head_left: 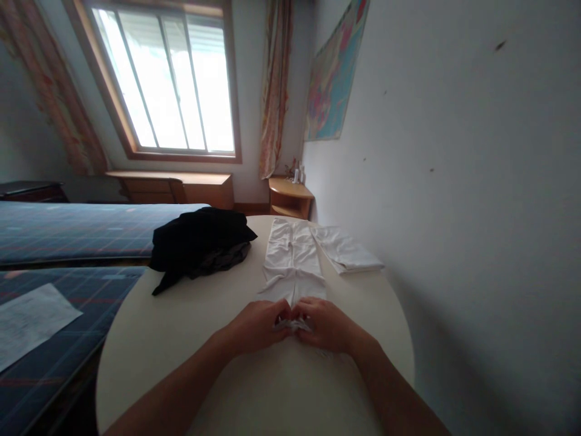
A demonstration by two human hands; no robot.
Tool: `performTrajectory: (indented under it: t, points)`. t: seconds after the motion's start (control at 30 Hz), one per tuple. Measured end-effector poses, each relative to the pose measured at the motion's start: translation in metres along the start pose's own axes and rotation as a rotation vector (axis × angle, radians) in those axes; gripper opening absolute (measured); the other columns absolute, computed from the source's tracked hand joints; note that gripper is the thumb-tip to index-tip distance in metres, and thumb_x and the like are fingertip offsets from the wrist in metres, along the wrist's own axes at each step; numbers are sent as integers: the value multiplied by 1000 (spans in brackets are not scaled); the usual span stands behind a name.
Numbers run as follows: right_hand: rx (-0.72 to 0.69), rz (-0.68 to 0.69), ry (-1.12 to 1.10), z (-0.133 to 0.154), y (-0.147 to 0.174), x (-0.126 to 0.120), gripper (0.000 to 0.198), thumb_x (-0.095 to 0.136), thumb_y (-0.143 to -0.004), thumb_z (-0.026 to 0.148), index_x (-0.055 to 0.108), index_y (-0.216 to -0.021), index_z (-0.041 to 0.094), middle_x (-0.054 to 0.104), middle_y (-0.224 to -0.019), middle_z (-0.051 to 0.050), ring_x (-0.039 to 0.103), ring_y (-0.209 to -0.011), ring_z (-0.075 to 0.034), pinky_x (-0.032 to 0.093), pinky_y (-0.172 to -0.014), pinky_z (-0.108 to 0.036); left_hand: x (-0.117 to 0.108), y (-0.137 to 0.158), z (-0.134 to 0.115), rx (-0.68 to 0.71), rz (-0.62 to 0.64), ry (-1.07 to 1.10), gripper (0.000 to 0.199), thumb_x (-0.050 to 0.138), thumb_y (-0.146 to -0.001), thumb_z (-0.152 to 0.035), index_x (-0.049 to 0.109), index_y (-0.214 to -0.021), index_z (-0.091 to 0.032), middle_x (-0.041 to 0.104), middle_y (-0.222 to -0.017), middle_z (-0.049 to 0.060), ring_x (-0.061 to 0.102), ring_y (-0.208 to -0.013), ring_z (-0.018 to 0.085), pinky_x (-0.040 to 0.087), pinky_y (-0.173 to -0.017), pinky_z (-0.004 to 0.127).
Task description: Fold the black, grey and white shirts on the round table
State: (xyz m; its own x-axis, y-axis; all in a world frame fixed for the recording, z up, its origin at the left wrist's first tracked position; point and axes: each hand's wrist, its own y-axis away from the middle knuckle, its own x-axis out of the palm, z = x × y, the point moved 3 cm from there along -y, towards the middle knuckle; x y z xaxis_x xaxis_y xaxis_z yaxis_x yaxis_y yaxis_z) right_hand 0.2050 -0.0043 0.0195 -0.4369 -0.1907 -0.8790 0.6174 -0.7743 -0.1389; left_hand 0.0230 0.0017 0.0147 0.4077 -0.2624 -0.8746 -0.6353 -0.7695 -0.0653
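Observation:
A white cloth garment (pixel 293 260), wrinkled and with a line down its middle, lies lengthwise on the round cream table (pixel 149 351). At its near end, my left hand (pixel 261 324) has its fingers curled in a pinch on the bunched fabric. Right beside it, my right hand (pixel 324 324) pinches the same gathered end, and the fingertips of both hands nearly meet. Which kind of garment it is I cannot tell. A folded white cloth (pixel 349 249) rests just to its right, close against the wall.
A heap of black clothing (pixel 200 242) sits at the table's far left. Blue plaid mattresses (pixel 104 284) stand along the left, one with a paper sheet (pixel 36 318) on it. The white wall (pixel 476 242) borders the right side. A wooden corner shelf (pixel 290 189) is behind the table.

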Motion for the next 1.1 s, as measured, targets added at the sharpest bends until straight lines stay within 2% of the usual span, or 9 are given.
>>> performTrajectory:
  t: [0.17,0.27,0.37,0.53,0.63,0.7,0.87,1.0,1.1]
  points:
    - [50,-75,-90,-10,0,-3,19,61,-88,24,72,-103,22,73,-89,-3,63,-77,-15,42,-71,-25,-5,5,-2,43,39,15,60,74,-72,-28,52,-128,-25,66,-125,6,64,-110,26,47,-90,32]
    - [117,-123,-141,-16,0,-6,19,59,-89,25,72,-101,20,72,-85,-3,61,-72,-14,41,-67,-25,-14,5,5,19,-19,-23,53,59,-77,-14,52,-129,-25,66,-127,6,64,-112,24,46,-93,31]
    - [151,-126,-223,-19,2,-7,18,59,-88,26,71,-99,18,69,-80,-2,57,-68,-13,40,-64,-23,-27,6,13,-19,-72,-72,32,54,-85,-20,62,-116,-23,72,-112,6,67,-102,23,47,-87,31]
    - [174,93,-567,-17,7,-2,27,69,-83,39,71,-96,15,56,-64,4,45,-57,-9,34,-53,-20,-45,13,10,-22,42,123,19,61,-84,-30,70,-97,-20,73,-87,1,66,-79,17,47,-73,24]
    - [199,266,-791,-14,11,2,38,77,-75,48,71,-93,15,58,-68,3,46,-57,-8,33,-51,-19,-46,17,5,-11,156,290,21,65,-80,-30,72,-97,-19,72,-84,-1,63,-73,14,45,-67,21]
    - [225,310,-885,-14,13,1,44,80,-71,53,70,-91,15,59,-69,3,46,-57,-7,34,-51,-19,-46,17,4,-4,149,335,23,67,-79,-32,72,-98,-19,70,-85,-1,60,-73,14,44,-66,21]
    - [257,221,-830,-26,7,-20,44,75,-76,55,70,-95,16,62,-74,1,50,-61,-8,36,-53,-18,-40,5,19,-96,-69,412,31,64,-83,-41,70,-101,-17,59,-73,-2,49,-63,11,38,-57,21]
    - [248,98,-478,-34,-12,-53,36,64,-87,48,72,-103,17,67,-81,-3,57,-69,-13,42,-60,-22,-37,-9,33,-155,-335,344,35,61,-86,-44,68,-108,-18,48,-62,-6,41,-57,10,34,-55,21]
    - [209,-20,-179,-37,-32,-68,28,58,-92,38,74,-103,19,72,-88,-5,63,-78,-17,46,-71,-26,-34,-19,44,-168,-488,305,38,56,-89,-43,67,-117,-20,47,-62,-7,43,-57,11,37,-58,22]
